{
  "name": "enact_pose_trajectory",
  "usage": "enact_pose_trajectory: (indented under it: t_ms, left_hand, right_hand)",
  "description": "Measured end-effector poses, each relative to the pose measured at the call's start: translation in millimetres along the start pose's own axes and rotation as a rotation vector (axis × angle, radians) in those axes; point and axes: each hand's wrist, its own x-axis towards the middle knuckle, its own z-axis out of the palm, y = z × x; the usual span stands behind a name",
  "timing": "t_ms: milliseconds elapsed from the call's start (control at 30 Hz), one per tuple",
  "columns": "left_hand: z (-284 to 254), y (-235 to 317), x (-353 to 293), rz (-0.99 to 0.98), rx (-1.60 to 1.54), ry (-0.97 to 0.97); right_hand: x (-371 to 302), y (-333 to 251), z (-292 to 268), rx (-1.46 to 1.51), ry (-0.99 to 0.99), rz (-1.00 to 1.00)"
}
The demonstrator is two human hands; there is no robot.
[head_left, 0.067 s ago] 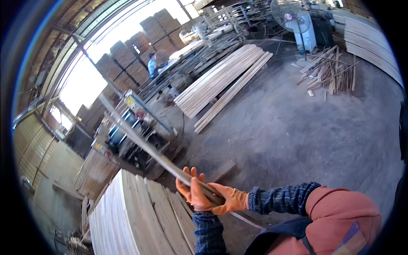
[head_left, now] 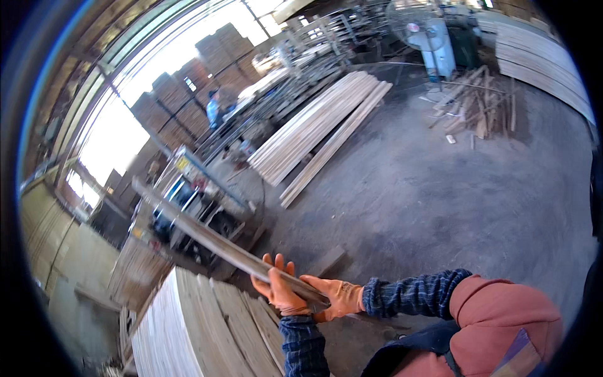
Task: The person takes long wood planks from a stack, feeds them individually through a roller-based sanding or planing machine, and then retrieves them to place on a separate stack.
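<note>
A long, narrow wooden board [head_left: 207, 235] slants up and away to the left, held in both gloved hands. My left hand [head_left: 284, 294], in an orange glove, cups the board near its close end, thumb on the near side and fingertips showing beyond it. Just to the right, my right hand [head_left: 341, 297], also in an orange glove, grips the board's near end. The palm side of that grip is partly hidden. Below the raised board, at the lower left, lies a stack of pale planks [head_left: 217, 320].
Further planks [head_left: 314, 125] lie on the floor ahead. A scrap wood pile [head_left: 480, 107] is at the far right, near a fan [head_left: 416, 28]. A machine [head_left: 195, 201] stands beyond the board's middle. Another person [head_left: 214, 112] is by the far racks.
The surroundings have shifted slightly left in view, and the board's far end sits a little lower. Both hands keep their hold on the board.
</note>
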Motion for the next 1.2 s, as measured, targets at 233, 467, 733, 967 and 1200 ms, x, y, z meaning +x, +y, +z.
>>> enact_pose_trajectory:
  t_ms: [233,467,733,967,1200]
  left_hand:
    - [-17,-168,83,-0.793,-0.226,-0.364]
    - [-137,-394,-59,-1.516,-0.397,-0.594]
    - [-95,-443,7,-1.485,0.134,-0.433]
    - [-102,-399,85,-1.032,0.195,-0.440]
    - [67,-330,122,-1.043,0.514,-0.101]
  right_hand:
    - [-10,109,-104,0.418,-0.191,0.749]
    - [-300,286,-131,0.579,0.179,1.155]
    - [-398,313,-280,0.647,0.828,1.044]
    - [-235,247,-783,-0.309,1.760,0.756]
    - [-187,391,-894,-1.177,1.273,0.572]
